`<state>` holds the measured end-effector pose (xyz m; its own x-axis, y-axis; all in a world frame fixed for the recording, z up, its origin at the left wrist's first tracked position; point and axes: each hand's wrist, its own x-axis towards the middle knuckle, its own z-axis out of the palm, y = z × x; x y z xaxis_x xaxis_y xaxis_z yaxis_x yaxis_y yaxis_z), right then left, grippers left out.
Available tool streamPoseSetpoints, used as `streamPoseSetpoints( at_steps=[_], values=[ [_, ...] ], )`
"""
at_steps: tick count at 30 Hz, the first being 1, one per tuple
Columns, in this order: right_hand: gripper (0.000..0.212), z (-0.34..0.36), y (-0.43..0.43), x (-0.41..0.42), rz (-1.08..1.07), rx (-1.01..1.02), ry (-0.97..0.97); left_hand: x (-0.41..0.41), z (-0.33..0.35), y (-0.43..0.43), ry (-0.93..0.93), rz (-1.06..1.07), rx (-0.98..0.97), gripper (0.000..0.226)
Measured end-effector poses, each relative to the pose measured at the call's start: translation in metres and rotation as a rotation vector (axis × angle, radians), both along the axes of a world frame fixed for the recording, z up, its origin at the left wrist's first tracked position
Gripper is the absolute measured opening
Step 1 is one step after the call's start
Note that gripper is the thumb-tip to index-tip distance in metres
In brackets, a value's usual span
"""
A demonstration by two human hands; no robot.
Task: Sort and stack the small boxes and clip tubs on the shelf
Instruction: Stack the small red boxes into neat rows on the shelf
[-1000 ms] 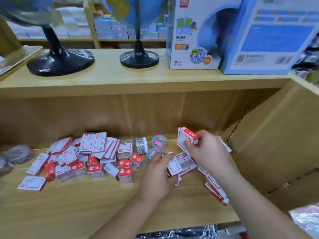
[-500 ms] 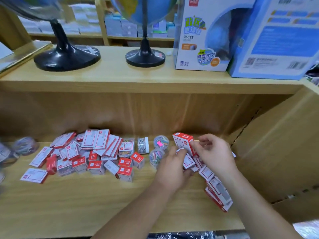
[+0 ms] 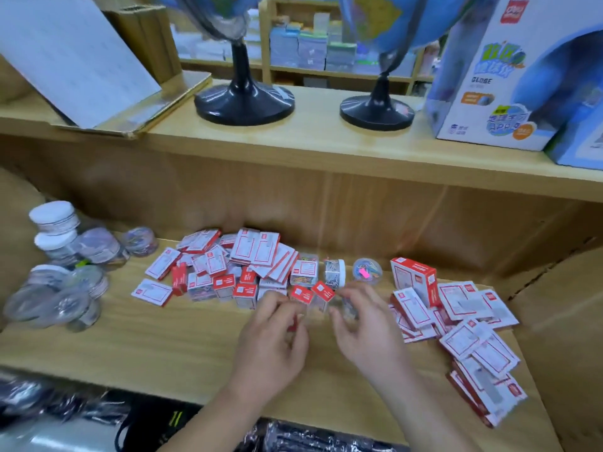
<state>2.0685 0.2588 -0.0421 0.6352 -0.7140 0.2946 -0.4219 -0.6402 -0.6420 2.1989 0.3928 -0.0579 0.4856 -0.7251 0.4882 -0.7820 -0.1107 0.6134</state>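
A heap of small red-and-white boxes [image 3: 228,272] lies mid-shelf. Flatter boxes of the same kind [image 3: 470,324] are spread to the right, with one box standing upright [image 3: 414,278] behind them. A white-lidded clip tub [image 3: 335,272] and a round clear tub of coloured clips [image 3: 367,272] sit between the two groups. My left hand [image 3: 270,340] curls round a small red box at the heap's near edge. My right hand [image 3: 368,327] pinches a clear clip tub [image 3: 346,310], which is blurred.
More clear and white-lidded tubs [image 3: 62,272] crowd the shelf's left end. Two globe stands [image 3: 244,102] and a globe carton [image 3: 509,79] sit on the upper shelf [image 3: 326,145]. A cardboard wall [image 3: 561,321] closes the right side. Plastic-wrapped goods [image 3: 65,415] lie below.
Both hands moved left from the right-hand boxes to the middle of the shelf. My right hand let go of the upright box, which now stands on the shelf. The view swung left.
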Motion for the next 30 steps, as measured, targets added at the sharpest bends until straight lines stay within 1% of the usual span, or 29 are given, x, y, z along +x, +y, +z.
streamPoseSetpoints(
  at_steps=[2,4,7,9,12,14,15,17,19,21,23,25,27,30],
  values=[
    [0.033,-0.006,0.004,0.007,-0.029,-0.016,0.079,0.016,-0.003,0.011,-0.021,0.030,0.075,0.027],
    [0.039,-0.008,0.005,0.012,-0.079,-0.004,0.121,0.029,-0.010,0.018,0.013,0.032,0.112,0.038],
    [0.046,-0.008,0.005,0.020,-0.102,0.012,0.113,0.039,-0.017,0.027,0.070,0.004,0.118,0.045],
    [0.048,-0.008,0.009,0.027,-0.120,0.005,0.053,0.045,-0.017,0.031,0.102,-0.002,0.109,0.044],
    [0.048,-0.004,0.015,0.036,-0.164,-0.008,-0.006,0.057,-0.018,0.034,0.184,-0.021,0.081,0.033],
    [0.042,0.001,0.009,0.035,-0.228,-0.048,0.010,0.067,-0.021,0.035,0.224,-0.046,0.081,0.027],
    [0.040,0.003,0.005,0.034,-0.276,-0.077,0.065,0.071,-0.021,0.035,0.220,-0.055,0.094,0.026],
    [0.037,0.006,-0.007,0.030,-0.335,-0.104,0.226,0.077,-0.017,0.029,0.139,-0.056,0.143,0.026],
    [0.031,0.002,-0.014,0.024,-0.315,-0.118,0.360,0.080,-0.008,0.017,-0.012,-0.045,0.201,0.029],
    [0.028,-0.006,-0.018,0.019,-0.267,-0.161,0.418,0.082,0.007,0.001,-0.122,-0.067,0.194,0.030],
    [0.028,-0.010,-0.023,0.016,-0.280,-0.230,0.441,0.084,0.027,-0.020,-0.191,-0.175,0.183,0.026],
    [0.032,-0.009,-0.026,0.017,-0.315,-0.297,0.475,0.085,0.043,-0.050,-0.335,-0.263,0.218,0.026],
    [0.037,-0.006,-0.028,0.018,-0.326,-0.311,0.504,0.082,0.052,-0.083,-0.421,-0.350,0.343,0.031],
    [0.040,0.000,-0.027,0.016,-0.308,-0.260,0.561,0.073,0.049,-0.118,-0.522,-0.405,0.641,0.041]
  ],
)
